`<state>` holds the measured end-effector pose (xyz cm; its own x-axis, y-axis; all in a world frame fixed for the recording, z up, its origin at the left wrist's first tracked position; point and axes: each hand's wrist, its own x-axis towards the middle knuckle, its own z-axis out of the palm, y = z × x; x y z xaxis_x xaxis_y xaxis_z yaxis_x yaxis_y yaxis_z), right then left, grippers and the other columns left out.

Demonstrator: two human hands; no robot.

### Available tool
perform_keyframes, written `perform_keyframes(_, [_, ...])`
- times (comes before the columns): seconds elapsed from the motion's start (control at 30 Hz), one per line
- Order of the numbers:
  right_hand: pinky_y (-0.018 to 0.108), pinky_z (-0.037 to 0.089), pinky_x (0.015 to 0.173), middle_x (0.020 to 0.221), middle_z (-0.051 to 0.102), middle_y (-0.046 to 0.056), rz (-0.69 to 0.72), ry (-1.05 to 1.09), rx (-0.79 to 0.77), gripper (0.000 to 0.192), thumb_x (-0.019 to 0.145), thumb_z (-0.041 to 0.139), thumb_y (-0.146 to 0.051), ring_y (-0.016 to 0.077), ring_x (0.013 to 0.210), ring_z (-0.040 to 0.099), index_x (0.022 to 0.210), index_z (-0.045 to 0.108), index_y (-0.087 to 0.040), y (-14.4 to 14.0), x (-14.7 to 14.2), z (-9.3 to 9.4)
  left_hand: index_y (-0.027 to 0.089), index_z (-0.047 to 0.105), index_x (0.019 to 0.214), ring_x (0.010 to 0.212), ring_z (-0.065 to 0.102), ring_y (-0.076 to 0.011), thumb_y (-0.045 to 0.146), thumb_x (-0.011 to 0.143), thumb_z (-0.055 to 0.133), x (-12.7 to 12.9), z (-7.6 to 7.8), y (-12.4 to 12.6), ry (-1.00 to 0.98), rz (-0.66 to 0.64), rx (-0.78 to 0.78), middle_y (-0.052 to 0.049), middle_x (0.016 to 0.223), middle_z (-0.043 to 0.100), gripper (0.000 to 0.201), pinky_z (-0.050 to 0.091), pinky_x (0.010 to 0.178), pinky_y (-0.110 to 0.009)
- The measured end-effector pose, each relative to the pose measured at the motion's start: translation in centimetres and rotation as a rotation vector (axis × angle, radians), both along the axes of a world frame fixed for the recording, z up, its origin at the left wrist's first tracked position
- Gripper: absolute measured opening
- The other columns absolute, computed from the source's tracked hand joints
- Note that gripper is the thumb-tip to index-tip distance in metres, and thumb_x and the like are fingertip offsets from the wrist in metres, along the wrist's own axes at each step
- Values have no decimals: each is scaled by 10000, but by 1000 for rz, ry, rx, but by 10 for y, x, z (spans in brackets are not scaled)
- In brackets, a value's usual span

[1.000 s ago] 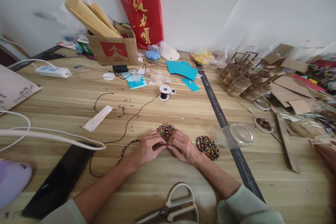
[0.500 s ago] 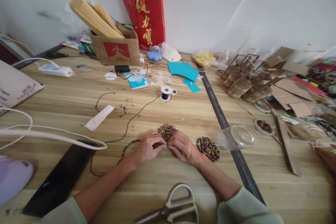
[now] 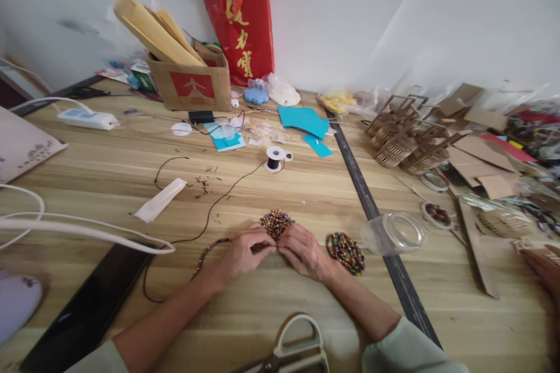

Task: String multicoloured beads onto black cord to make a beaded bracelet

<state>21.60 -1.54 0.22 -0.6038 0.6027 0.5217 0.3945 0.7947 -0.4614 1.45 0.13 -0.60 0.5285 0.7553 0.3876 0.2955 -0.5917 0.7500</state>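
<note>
Keep both hands low on the table [image 3: 306,198] and close together, as they are now, so the thin black cord [image 3: 219,201] stays steady while you work a bead onto it. Your left hand [image 3: 242,253] is pinched shut on the cord's near end, fingertips meeting thumb, with the already strung beads [image 3: 209,248] trailing off to its left in a curve along the wood. Your right hand [image 3: 304,252] is curled almost closed, its fingertips touching those of the left; it seems to pinch a single bead, but the bead itself is too small to make out. Judging by this, hold the cord tip stiff and short past your left fingers, and turn the bead rather than pushing hard.

The nearer bead pile [image 3: 276,223] lies just beyond your knuckles, touching distance from both hands; a second bead pile [image 3: 345,252] sits just beside your right wrist, so mind your sleeve does not scatter it. The cord runs back to the spool [image 3: 274,158] farther up the table. Scissors [image 3: 297,349] rest near your body, and a clear jar [image 3: 396,232] lies on its side to the right.
</note>
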Motion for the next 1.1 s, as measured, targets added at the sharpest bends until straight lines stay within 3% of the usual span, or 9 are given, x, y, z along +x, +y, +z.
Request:
perform_keyframes(0.27, [359,493,751,867,631,88,-24,72,-30,119,945,459,-181,202,824,562,981,572,-180,0,3,0,164,659,730,726,598,-167,131,822,611,-1,9,0,-10,-4,-31,-36,723,662,108,485,703,-284])
perform_keyframes(0.47, [310,486,760,868,615,58,-410,379,-213,228,994,369,-249,179,839,582,987,588,-190,2,9,-6,160,628,757,760,617,-170,172,843,580,-5,14,1,-47,153,-161,-38,770,666,99,476,723,-272])
perform_keyframes(0.57, [316,481,844,954,616,63,-519,424,-276,257,1005,348,-300,182,938,579,1048,578,-193,4,9,-9,165,606,768,745,621,-163,216,863,556,-7,16,0,-81,218,-246,-28,767,660,118,477,701,-256])
perform_keyframes(0.9, [379,341,1106,1337,532,87,-480,370,-415,392,1003,337,-404,200,1279,458,1311,480,-208,5,8,-16,174,549,768,625,590,-131,285,853,531,-4,17,3,-256,301,-455,11,640,613,141,461,622,-232])
perform_keyframes(1.1, [365,351,1103,1313,556,65,-483,426,-518,388,1000,336,-429,188,1269,472,1289,496,-225,5,8,-13,174,535,759,502,526,-108,320,823,567,-3,19,6,-362,302,-557,47,526,555,162,421,525,-213])
